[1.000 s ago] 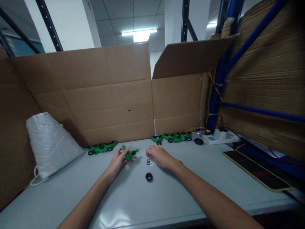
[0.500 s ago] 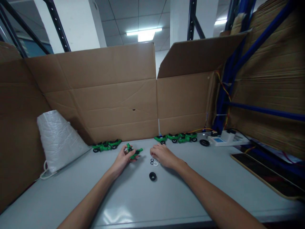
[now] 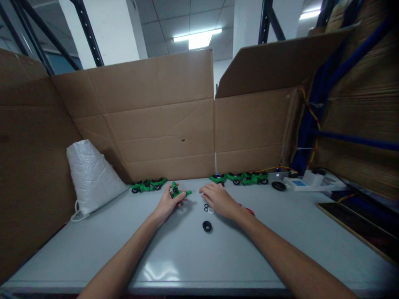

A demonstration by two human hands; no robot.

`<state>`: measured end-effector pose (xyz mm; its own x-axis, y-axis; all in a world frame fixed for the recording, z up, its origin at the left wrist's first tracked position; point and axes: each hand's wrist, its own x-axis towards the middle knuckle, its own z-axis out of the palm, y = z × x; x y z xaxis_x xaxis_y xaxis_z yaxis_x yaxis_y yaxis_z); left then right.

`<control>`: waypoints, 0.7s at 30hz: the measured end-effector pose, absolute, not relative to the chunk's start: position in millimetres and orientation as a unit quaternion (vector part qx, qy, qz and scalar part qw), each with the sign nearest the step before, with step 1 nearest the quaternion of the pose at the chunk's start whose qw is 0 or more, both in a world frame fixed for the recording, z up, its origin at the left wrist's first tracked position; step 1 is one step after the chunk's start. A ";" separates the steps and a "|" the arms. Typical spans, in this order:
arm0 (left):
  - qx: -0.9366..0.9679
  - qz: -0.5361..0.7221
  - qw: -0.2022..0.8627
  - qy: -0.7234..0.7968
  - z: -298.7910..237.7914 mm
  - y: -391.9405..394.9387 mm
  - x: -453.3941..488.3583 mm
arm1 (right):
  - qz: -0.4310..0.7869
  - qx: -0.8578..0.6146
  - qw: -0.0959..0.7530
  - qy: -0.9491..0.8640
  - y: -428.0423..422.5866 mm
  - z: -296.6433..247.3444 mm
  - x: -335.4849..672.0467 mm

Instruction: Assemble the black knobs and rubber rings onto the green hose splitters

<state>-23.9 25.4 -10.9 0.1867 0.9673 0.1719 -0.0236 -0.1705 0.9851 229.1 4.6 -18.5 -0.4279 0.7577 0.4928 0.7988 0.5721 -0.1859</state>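
My left hand is closed around a small green toy car part, held just above the table with its narrow end pointing right. To the right of it, my right hand hovers low with its fingers bent and close together. Whatever its fingertips may hold is too small or hidden to make out. Below those fingers lie small black rings and a white ring. Nearer the front is a black wheel. A red object shows partly from behind my right wrist.
Green toy cars stand at the back left, and more green cars at the back right. Black tyres lie near a white power strip. A white wrapped bundle is on the left. Cardboard walls enclose the table.
The view has shifted, so the scene sits further right. My right hand has moved slightly left and away from the rings, towards the green part. The red object now shows beside my wrist.
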 end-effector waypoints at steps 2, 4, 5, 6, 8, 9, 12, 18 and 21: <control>0.586 0.492 0.498 0.408 -11.0 26.2 -24.0 | -0.035 -0.457 0.278 -0.844 4.0 -17.6 227.7; 0.587 0.487 0.498 0.412 -10.9 26.7 -23.9 | -0.032 -0.453 0.286 -0.844 3.6 -16.9 226.9; 0.587 0.487 0.497 0.414 -10.8 26.9 -23.8 | -0.031 -0.450 0.289 -0.844 3.4 -16.6 226.6; 0.585 0.488 0.498 0.415 -10.6 27.1 -23.8 | -0.029 -0.448 0.291 -0.845 3.2 -16.5 226.3; 0.577 0.494 0.501 0.415 -10.1 27.6 -23.9 | -0.026 -0.445 0.291 -0.846 2.5 -16.3 225.6; 0.570 0.499 0.504 0.415 -9.8 27.8 -24.1 | -0.025 -0.444 0.290 -0.847 2.0 -16.3 225.1; 0.555 0.504 0.512 0.419 -8.3 28.4 -24.7 | -0.028 -0.444 0.287 -0.848 -0.2 -15.2 223.5; 0.568 0.492 0.508 0.422 -5.3 27.8 -25.1 | -0.039 -0.450 0.284 -0.846 -0.5 -13.8 223.4; 0.582 0.483 0.492 0.431 -4.4 29.0 -27.1 | -0.035 -0.451 0.275 -0.849 3.1 -15.5 224.6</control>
